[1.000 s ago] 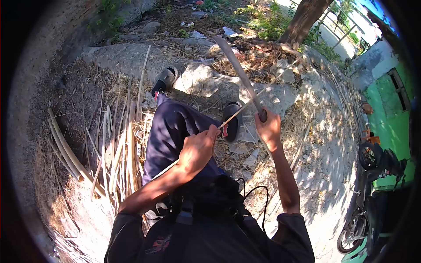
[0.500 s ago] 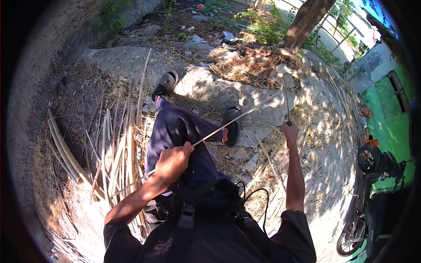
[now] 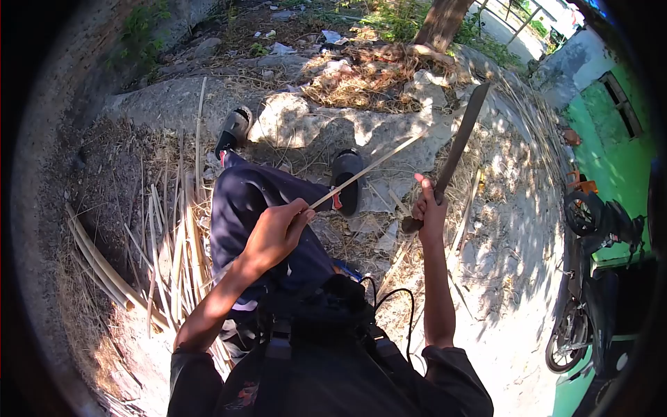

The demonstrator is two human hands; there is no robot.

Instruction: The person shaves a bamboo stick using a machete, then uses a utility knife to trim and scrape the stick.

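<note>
My left hand is closed on a long thin pale strip, which slants up and to the right over my leg and shoe. My right hand grips the handle of a machete with a long dark blade that points up and slightly right. One finger of this hand sticks out toward the left. The far end of the strip lies left of the blade, and they look apart. Many split pale strips lie on the ground to the left of my leg.
Thicker curved pieces lie at the far left. My two shoes rest before a rocky ledge. A tree trunk stands at the top. At the right are a motorcycle and a green wall.
The machete, edge-on half a second ago, now shows its broad side and leans right. My right hand has moved left and a finger has extended. The whole view has shifted a little.
</note>
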